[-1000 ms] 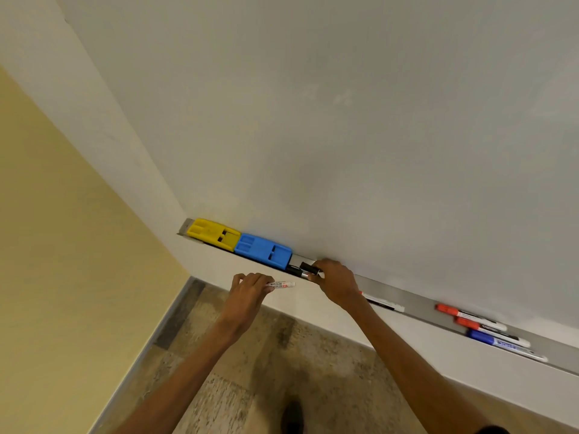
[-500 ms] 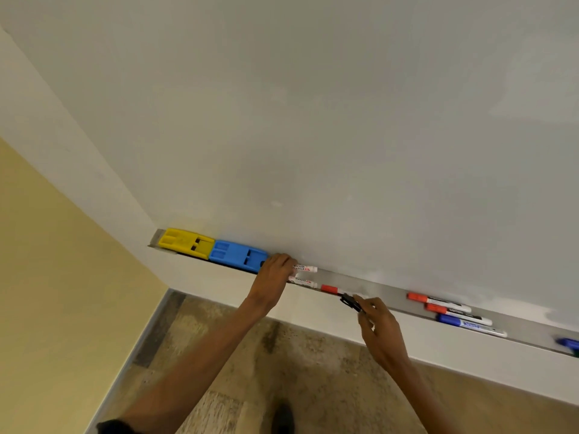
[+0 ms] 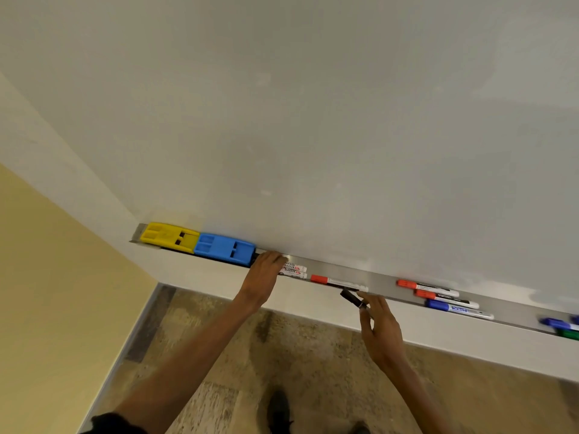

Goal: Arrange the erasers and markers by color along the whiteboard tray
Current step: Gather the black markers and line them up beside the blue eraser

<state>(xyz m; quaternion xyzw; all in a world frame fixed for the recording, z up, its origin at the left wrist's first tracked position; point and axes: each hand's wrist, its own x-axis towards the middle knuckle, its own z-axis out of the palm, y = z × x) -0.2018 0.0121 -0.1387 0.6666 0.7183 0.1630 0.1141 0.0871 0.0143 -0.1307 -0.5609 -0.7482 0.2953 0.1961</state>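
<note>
Bare steel tray (image 3: 380, 278) between hands: left (image 3: 265, 270) on two markers (image 3: 294, 270), right (image 3: 380, 327) pinching black marker (image 3: 352, 298).

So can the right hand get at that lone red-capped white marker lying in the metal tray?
Probably yes: the right hand is just below the red-capped white marker with nothing between, but its fingers already pinch a black marker.

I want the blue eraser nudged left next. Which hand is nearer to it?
Left. The left hand rests on the tray right beside the blue eraser, at its right end. The right hand is farther right, below the tray's edge, holding a black marker.
</note>
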